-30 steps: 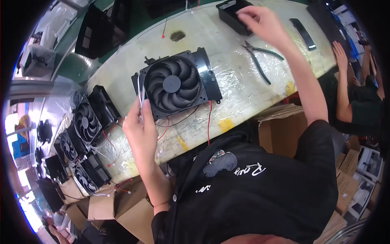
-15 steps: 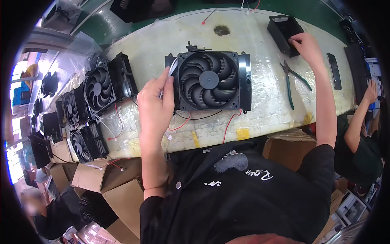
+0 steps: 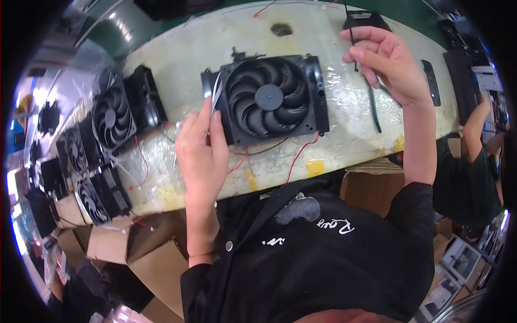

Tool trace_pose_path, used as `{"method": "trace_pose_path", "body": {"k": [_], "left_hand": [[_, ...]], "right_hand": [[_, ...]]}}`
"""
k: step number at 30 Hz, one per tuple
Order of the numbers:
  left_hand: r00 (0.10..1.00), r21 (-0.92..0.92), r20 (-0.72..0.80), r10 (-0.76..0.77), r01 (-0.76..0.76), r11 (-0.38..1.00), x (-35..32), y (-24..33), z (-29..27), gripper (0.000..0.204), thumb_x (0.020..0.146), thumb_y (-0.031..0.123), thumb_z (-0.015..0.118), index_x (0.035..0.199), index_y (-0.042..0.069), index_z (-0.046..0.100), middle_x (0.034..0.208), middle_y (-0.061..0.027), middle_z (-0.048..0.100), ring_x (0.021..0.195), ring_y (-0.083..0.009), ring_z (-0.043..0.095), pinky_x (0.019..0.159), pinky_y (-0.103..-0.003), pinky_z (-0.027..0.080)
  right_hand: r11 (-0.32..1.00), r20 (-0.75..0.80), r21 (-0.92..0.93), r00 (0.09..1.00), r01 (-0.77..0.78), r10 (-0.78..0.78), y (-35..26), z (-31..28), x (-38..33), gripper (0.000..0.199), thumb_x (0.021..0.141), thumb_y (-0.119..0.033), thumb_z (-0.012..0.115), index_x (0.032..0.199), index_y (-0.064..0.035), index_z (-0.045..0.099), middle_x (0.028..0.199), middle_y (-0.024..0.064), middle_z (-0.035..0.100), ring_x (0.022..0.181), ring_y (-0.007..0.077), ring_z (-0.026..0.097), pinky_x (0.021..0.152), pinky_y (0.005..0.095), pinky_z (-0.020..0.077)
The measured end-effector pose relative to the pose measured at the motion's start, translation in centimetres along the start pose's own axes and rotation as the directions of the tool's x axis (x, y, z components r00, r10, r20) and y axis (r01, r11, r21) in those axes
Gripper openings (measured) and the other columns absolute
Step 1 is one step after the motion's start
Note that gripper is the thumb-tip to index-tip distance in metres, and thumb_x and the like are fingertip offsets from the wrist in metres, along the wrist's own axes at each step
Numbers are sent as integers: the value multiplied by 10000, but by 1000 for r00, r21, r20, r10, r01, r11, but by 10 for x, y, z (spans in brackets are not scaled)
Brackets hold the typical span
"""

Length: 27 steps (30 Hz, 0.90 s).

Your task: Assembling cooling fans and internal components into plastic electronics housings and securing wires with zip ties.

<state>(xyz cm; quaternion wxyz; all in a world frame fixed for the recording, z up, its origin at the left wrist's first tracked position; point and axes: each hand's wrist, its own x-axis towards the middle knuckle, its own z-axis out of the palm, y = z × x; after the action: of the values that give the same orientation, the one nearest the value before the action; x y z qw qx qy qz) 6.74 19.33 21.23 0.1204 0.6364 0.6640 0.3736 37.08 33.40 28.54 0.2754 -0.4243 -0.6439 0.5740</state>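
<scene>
A black cooling fan (image 3: 269, 98) on a finned black frame lies on the table in front of me. My left hand (image 3: 202, 151) is closed at its left edge, pinching thin white wires (image 3: 217, 89) against the frame. Raised at the right, my right hand (image 3: 390, 62) holds a thin black cable tie (image 3: 353, 40) between thumb and fingers, well apart from the fan. Green-handled pliers (image 3: 375, 110) lie below that hand, their jaws hidden by it. Just beyond the hand stands a black open box (image 3: 369, 20), partly covered.
More fan units (image 3: 111, 116) crowd the table's left end, with loose red wires. A flat black bar (image 3: 431, 82) lies at the right. Cardboard boxes (image 3: 161, 269) stand below the front edge. Another person's arm (image 3: 476, 124) reaches in at far right.
My right hand has come out of the black box and now holds up a cable tie. My left hand stays at the fan's edge. The whole view has shifted slightly.
</scene>
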Motion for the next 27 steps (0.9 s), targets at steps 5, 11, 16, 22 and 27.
{"method": "trace_pose_path", "body": {"k": [5, 11, 16, 22, 27], "left_hand": [[976, -436, -26, -214, 181, 882, -4, -9, 5, 410, 921, 105, 649, 1302, -16, 556, 732, -33, 590, 611, -86, 508, 552, -243, 417], [979, -578, -18, -205, 157, 801, -7, -23, 15, 304, 914, 93, 652, 1207, 14, 641, 843, -52, 660, 628, -65, 525, 531, -230, 419], [981, -675, -22, -191, 126, 727, -8, -29, 18, 278, 912, 65, 641, 1183, 4, 656, 885, -71, 654, 684, -75, 564, 554, -227, 437], [981, -644, 22, -195, 163, 747, -10, -31, 13, 293, 905, 44, 641, 1195, 5, 649, 833, -54, 615, 683, -74, 546, 555, -225, 430], [981, -624, 11, -195, 159, 765, -9, -24, 11, 300, 907, 42, 639, 1205, 8, 646, 774, -36, 566, 648, -68, 493, 534, -226, 399]], "right_hand": [[980, 313, -137, 945, 142, -94, -11, 66, 23, 246, 923, -103, 646, 1141, 3, 680, 770, -9, 622, 671, 16, 533, 622, 167, 416], [994, 465, -87, 880, -68, 101, -26, 78, 48, 359, 873, -157, 680, 1177, 29, 635, 842, 27, 650, 676, 70, 628, 574, 180, 491], [975, 561, 166, 828, -145, 28, -5, 76, 55, 604, 765, -263, 783, 1240, 61, 597, 972, 102, 703, 836, 153, 715, 646, 213, 574], [934, 414, 248, 900, -257, 138, -10, 108, 56, 283, 967, -160, 608, 1179, 27, 629, 976, 116, 714, 796, 154, 719, 622, 216, 585], [944, 258, 285, 962, -166, 92, -5, 111, 55, 263, 984, -205, 596, 1111, 18, 652, 849, 62, 688, 630, 95, 650, 503, 194, 516]]}}
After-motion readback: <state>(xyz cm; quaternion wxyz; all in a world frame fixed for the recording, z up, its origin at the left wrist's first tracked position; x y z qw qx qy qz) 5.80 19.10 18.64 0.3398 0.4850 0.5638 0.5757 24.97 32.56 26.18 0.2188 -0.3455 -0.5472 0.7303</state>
